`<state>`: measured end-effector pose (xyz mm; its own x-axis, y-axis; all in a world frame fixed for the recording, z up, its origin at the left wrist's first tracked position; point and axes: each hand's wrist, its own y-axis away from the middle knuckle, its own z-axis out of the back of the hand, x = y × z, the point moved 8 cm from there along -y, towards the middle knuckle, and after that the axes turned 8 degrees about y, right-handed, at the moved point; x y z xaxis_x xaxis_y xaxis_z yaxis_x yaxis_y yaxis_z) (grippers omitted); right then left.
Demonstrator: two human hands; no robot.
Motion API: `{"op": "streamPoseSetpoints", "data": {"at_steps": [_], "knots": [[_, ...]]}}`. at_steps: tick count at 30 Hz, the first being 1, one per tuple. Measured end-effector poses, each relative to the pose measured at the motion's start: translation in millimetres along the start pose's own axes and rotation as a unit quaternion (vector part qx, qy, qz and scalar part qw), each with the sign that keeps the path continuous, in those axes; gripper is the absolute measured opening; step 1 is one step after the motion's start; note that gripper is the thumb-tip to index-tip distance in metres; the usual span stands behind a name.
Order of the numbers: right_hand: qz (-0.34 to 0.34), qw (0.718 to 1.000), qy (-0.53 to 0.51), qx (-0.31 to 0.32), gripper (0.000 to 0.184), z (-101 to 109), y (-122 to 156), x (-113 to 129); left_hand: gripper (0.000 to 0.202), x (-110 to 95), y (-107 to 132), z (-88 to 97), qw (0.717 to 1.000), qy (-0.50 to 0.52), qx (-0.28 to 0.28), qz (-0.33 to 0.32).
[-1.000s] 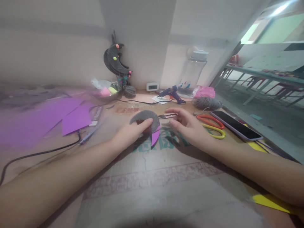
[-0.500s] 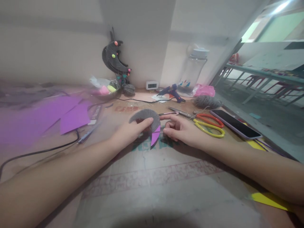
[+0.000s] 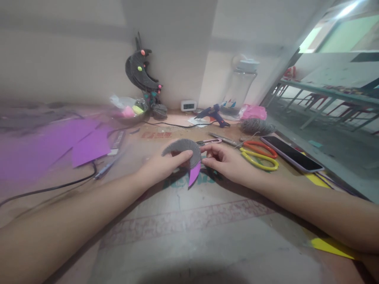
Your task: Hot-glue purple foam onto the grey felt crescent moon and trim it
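Observation:
My left hand point(image 3: 166, 161) is closed on a crescent shape point(image 3: 185, 148), its thumb lying across the front. Grey yarn covers the crescent's upper part, while the lower tip shows bare purple. At the crescent's right edge is my right hand point(image 3: 222, 157), its fingers curled and its index finger and thumb close to the wrapped part. A thin grey strand leads from a yarn ball point(image 3: 257, 126) towards this hand; between the fingers it is too fine to see clearly. Scissors point(image 3: 260, 159) with red and yellow handles lie just beyond the right wrist, beside small thread snips point(image 3: 209, 142).
Purple sheets point(image 3: 91, 146), a pen point(image 3: 108, 167) and a black cable lie to the left. At the back stand a glue gun point(image 3: 214, 114), a small clock point(image 3: 188, 105), a clear bottle point(image 3: 241, 86) and a dark crescent decoration point(image 3: 139, 71). A phone point(image 3: 291, 154) lies right.
My right hand has come up against the crescent's right edge, its thumb and index finger nearer the wrapped part. The crescent has shifted slightly, and less purple shows. The view has moved a little.

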<state>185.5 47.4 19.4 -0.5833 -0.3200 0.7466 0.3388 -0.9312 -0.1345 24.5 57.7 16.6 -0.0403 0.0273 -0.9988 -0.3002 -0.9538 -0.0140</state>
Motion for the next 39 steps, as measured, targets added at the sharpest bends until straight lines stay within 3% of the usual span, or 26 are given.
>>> {"op": "streamPoseSetpoints", "data": {"at_steps": [12, 18, 24, 39], "knots": [[0.020, 0.996, 0.084, -0.026, 0.024, 6.6, 4.4, 13.6, 0.025, -1.5, -1.8, -1.8, 1.000, 0.000, 0.009, -0.002], [0.033, 0.998, 0.056, -0.008, 0.015, 6.5, 4.5, 21.9, 0.030, 1.6, -3.7, -0.3, 0.998, -0.054, 0.020, -0.008], [0.036, 0.999, -0.001, 0.021, 0.023, 1.8, 3.4, 15.6, 0.025, 0.1, -2.3, -3.8, 1.000, 0.001, 0.029, -0.005], [0.028, 0.998, 0.037, 0.029, 0.017, -4.3, 4.5, 15.9, 0.027, 6.5, -6.2, -4.2, 0.997, -0.055, 0.052, 0.007]]}}
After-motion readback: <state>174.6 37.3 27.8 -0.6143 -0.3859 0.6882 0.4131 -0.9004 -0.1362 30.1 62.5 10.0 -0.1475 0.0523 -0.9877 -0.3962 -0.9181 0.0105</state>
